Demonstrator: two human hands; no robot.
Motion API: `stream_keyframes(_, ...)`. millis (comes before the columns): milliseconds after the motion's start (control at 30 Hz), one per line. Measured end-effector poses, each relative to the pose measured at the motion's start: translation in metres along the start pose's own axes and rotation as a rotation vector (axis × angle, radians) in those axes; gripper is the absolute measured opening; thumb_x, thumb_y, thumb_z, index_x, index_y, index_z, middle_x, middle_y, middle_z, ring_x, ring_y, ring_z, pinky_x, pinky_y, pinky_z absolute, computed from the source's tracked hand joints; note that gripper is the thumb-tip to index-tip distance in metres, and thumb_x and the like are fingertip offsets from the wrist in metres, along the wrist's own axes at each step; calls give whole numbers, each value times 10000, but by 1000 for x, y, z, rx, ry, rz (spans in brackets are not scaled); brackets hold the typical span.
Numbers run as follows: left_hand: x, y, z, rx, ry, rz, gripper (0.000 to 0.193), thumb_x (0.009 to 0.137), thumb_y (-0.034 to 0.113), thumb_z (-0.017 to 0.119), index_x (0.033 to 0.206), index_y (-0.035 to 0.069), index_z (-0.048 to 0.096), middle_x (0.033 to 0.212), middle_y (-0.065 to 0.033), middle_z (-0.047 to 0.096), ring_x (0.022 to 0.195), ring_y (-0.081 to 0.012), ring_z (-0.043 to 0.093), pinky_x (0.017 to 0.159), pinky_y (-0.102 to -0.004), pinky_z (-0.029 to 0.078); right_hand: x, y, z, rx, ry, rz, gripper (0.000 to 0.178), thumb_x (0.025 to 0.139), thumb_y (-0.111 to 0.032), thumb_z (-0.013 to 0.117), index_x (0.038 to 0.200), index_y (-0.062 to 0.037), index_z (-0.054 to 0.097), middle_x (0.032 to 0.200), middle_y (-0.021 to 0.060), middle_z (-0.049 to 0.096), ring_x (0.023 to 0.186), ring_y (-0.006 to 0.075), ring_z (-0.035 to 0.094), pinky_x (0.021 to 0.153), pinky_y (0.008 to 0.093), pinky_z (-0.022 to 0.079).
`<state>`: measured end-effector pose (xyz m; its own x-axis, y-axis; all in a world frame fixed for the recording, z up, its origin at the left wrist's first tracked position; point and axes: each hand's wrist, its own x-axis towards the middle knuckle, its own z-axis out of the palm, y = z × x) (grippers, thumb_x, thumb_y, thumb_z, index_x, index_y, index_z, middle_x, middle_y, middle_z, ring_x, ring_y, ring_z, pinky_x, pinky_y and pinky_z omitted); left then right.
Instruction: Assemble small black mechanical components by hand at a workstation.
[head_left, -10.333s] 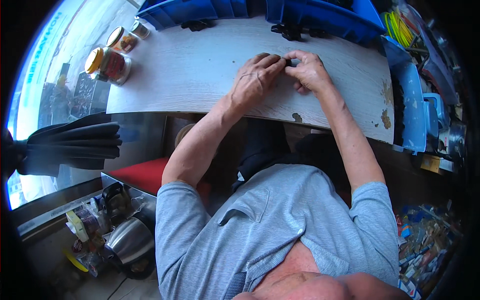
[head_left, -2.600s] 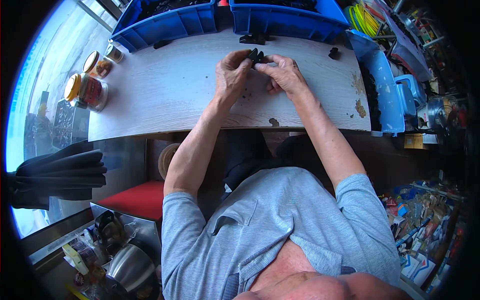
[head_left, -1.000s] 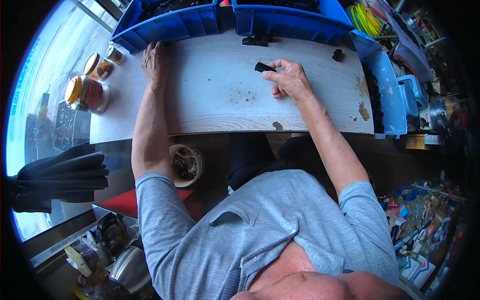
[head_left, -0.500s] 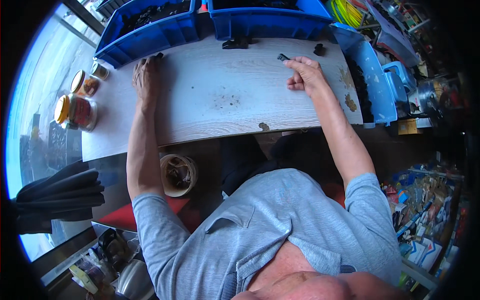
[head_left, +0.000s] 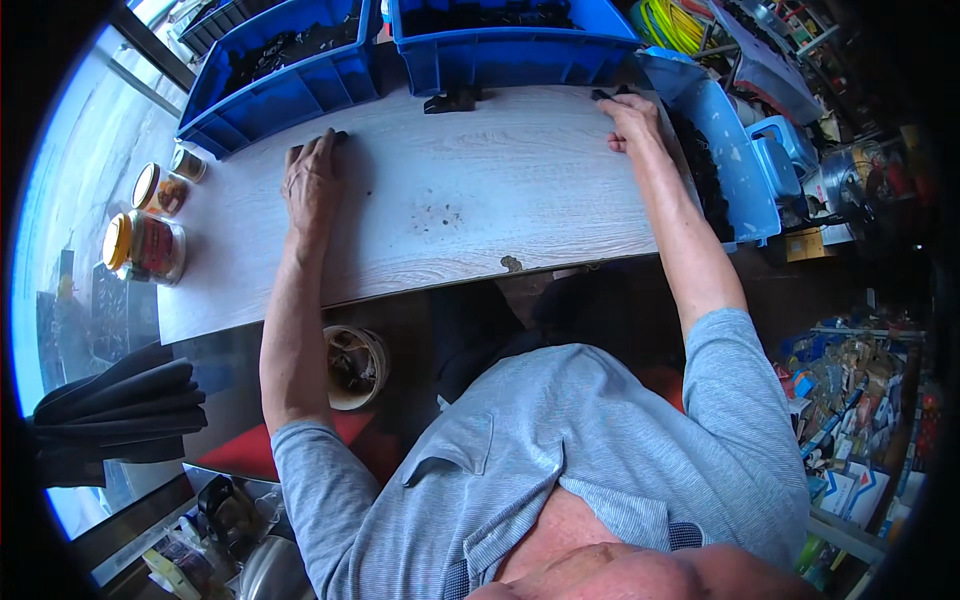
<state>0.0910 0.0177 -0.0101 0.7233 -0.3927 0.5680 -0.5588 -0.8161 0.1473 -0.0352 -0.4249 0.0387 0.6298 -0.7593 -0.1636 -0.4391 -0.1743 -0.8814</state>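
My left hand (head_left: 312, 182) rests over the left part of the table, its fingers closed around a small black piece (head_left: 341, 137) that sticks out beside the fingertips. At the table's far right, my right hand (head_left: 636, 122) is closed with a small black part (head_left: 601, 95) at its fingertips. Another bit of black shows just above its index finger, and I cannot tell whether it is held or lies on the table. Between the hands, at the far edge, lies a larger black piece (head_left: 452, 100), touched by neither hand.
Two blue bins (head_left: 290, 98) (head_left: 515, 62) of black parts stand along the table's (head_left: 480, 190) far edge. A light-blue bin (head_left: 745, 190) adjoins its right side. Jars (head_left: 150, 248) line the left edge. Below the table stands a bucket (head_left: 378, 365).
My right hand has moved right and farther away, to where a small black piece lay. My left hand has shifted slightly to the right. The whole view has shifted a little.
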Motion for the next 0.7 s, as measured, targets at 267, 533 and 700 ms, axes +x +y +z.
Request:
stream_keyframes(267, -17, 50, -18, -145, -64, 58, 449, 841, 23, 635, 1285, 84, 633, 1187, -105, 702, 1104, -342, 612, 945, -423, 511, 56, 33, -82, 223, 417, 256, 341, 802, -241, 815, 1014, 1, 701, 717, 169, 658, 491, 229, 620, 434, 357, 550)
stream_keyframes(533, -10, 94, -9, -231, -93, 130, 295, 920, 98, 641, 1213, 95, 673, 1116, -118, 718, 1023, -338, 643, 892, -420, 523, -22, -4, -4, 272, -225, -22, 471, 800, -240, 831, 1199, -77, 641, 645, 57, 573, 515, 161, 622, 505, 325, 585)
stream_keyframes(700, -11, 96, -12, -179, -24, 91, 271, 924, 111, 642, 1191, 94, 685, 1095, -119, 710, 1006, -339, 644, 877, -420, 526, -63, -38, 60, 115, -517, -105, 595, 796, -241, 835, 1308, -64, 588, 613, 47, 563, 513, 146, 622, 486, 318, 579)
